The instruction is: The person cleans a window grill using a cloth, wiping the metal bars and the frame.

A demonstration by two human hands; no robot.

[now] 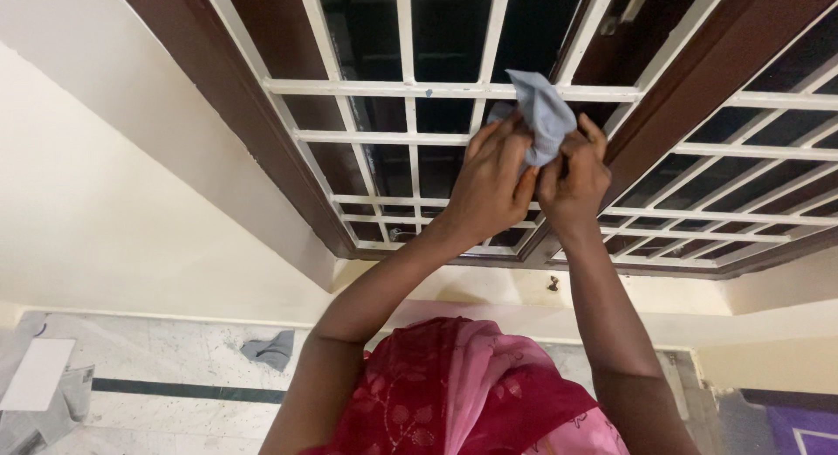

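Two hands up at the window here, both bunched on the same light blue-grey cloth (543,114), upper centre of the frame. Your left hand (491,180) is curled shut round the lower part of the cloth, fingers wrapped, thumb side toward the middle. Your right hand (572,180) pinches the cloth from the other side w/ fingertips closed on it, so both are gripping. The cloth pokes up above your knuckles and sits right against the white window grille (410,88), about where a vertical bar meets a crossbar; can't tell if it's actually pressed on the metal. Dark brown window frame (271,132) runs diagonally thru the upper left, cream wall (96,175) next to it. Bottom centre there's red and pink patterned fabric (463,385) btw your forearms. Lower left, on the marble floor (175,368), a second small grey rag (272,348) lies crumpled, well apart from you, plus newspaper sheets (44,394) at the far left edge.
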